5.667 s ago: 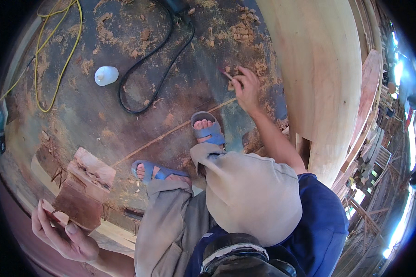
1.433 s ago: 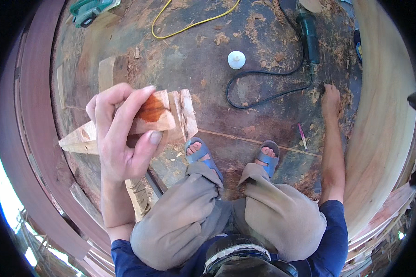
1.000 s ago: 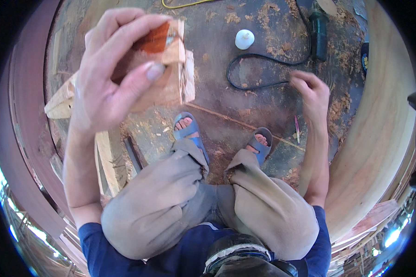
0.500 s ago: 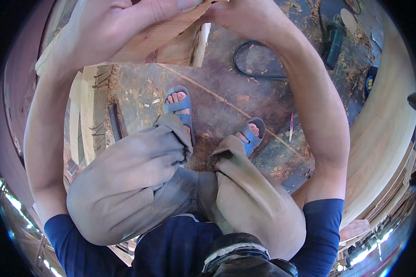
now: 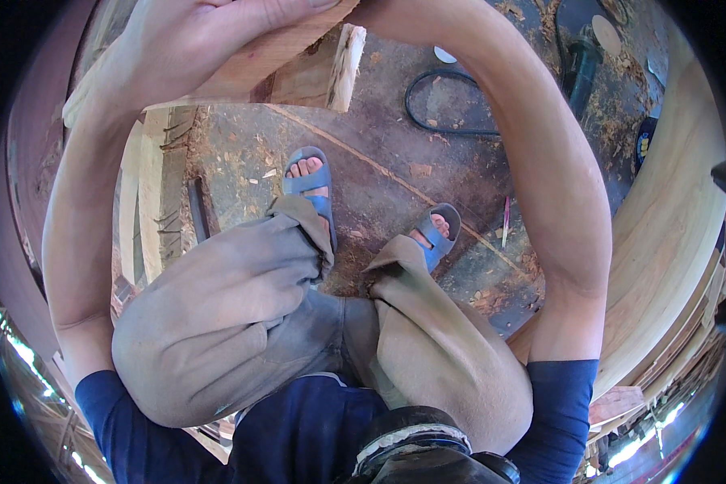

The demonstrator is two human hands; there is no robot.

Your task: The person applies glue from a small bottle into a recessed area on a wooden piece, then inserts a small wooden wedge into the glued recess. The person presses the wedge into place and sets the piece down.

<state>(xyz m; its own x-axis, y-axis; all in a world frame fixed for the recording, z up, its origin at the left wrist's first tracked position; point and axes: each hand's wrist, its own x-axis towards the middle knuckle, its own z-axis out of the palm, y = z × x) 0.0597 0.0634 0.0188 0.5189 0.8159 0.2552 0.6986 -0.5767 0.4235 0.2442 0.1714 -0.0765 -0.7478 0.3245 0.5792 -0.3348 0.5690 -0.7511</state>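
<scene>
At the top of the head view my left hand [image 5: 198,48] is closed on a reddish-brown wooden board [image 5: 254,68]. Its thumb lies along the board's upper edge, while the other fingers are mostly hidden. My right hand [image 5: 371,11] reaches to the same board near its right end, but the picture's top edge cuts off its fingers. Beneath the board shows a wooden block [image 5: 347,68] with a pale, rough edge.
A dark green power tool [image 5: 585,73] with a round disc lies on the floor at upper right. A black cable [image 5: 415,105] loops beside my right forearm. Notched timber [image 5: 169,194] stands left, and a long curved plank [image 5: 661,242] runs along the right. Wood shavings litter the floor.
Both hands have shifted slightly up and the right hand has mostly left the picture. The board tilts a little differently, showing more of the pale-edged block. A white round thing now shows by my right forearm.
</scene>
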